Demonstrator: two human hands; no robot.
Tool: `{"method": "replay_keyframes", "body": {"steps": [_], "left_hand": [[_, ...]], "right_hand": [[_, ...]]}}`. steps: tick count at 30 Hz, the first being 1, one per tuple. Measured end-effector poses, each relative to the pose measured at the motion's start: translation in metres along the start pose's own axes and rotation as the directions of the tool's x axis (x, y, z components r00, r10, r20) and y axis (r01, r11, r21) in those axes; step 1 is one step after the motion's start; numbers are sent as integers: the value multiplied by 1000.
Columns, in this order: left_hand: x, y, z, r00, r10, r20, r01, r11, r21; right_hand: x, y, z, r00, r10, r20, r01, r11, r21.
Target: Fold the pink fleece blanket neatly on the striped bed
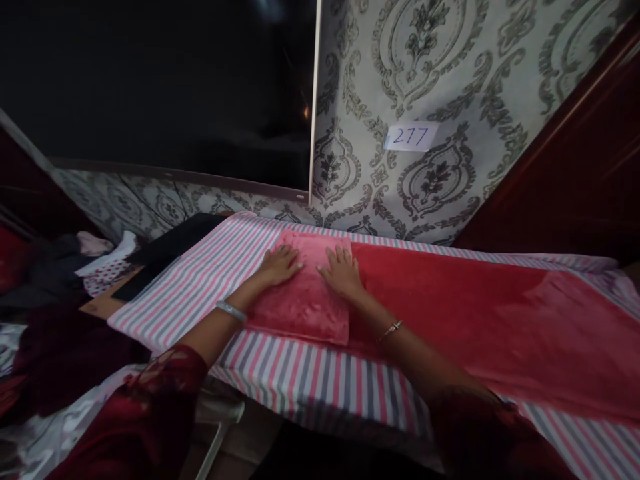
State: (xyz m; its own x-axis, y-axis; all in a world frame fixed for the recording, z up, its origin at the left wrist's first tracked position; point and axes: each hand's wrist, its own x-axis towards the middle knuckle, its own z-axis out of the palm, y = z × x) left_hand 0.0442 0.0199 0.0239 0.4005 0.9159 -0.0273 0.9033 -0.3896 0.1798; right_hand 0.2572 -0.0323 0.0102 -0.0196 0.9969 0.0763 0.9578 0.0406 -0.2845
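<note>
A long red plush cloth [440, 300] lies across a striped sheet, its left end folded over into a lighter pink-red flap [305, 303]. My left hand [280, 263] rests flat on the flap's left side, fingers spread. Near the flap's right edge, my right hand [343, 272] also lies flat with its fingers apart. Neither hand grips anything. The cloth runs on to the right, beneath my right forearm. Under it, the pink, grey and white striped sheet [200, 280] covers the table.
A large dark television screen [165, 87] hangs behind the table. On the patterned wall [360, 147] is a paper label [413, 136] reading 277. Clothes [65, 353] are piled at the left, beside a black flat panel [170, 250]. Dark red wooden furniture [565, 167] stands at the right.
</note>
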Motion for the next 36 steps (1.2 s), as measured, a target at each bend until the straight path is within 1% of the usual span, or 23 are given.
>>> {"method": "replay_keyframes", "body": {"steps": [2,4,7,11,14,16,18,19,22,25,29,36], "left_hand": [[-17,3,16,999,22,-27,-21,999,47],[-26,4,28,997,20,-78,-13,997,81],[-30,4,37,990,29,-141,-15,995,99],[-25,5,32,994,20,-103,-9,994,109],[-24,6,22,999,-11,-30,14,995,101],[-29,8,15,1000,-18,5,17,996,82],[-41,9,10,1000,-1,-14,2,997,74],[-48,10,10,999,19,-40,-16,997,77],[-72,10,17,993,72,-88,-64,993,98],[-85,7,31,996,55,-75,-47,993,105],[-84,3,42,997,25,-78,-15,992,127],[-82,3,39,997,26,-77,-15,991,135]], "right_hand": [[-19,-2,12,999,-15,30,15,1000,-19],[-31,0,22,999,-22,40,23,999,-37],[-35,4,29,999,-35,9,36,998,-52],[-32,4,24,999,-42,25,43,998,-46],[-33,1,12,996,-18,91,21,999,-30],[-40,-3,4,990,14,138,-13,1000,-12],[-53,-5,-2,990,21,140,-22,1000,5],[-62,-7,-3,993,5,122,-6,1000,9],[-90,-7,3,993,-95,75,96,995,-9],[-108,-4,15,983,-155,97,158,987,-25],[-113,2,25,981,-172,85,173,985,-8],[-112,1,22,982,-173,71,173,985,13]]}}
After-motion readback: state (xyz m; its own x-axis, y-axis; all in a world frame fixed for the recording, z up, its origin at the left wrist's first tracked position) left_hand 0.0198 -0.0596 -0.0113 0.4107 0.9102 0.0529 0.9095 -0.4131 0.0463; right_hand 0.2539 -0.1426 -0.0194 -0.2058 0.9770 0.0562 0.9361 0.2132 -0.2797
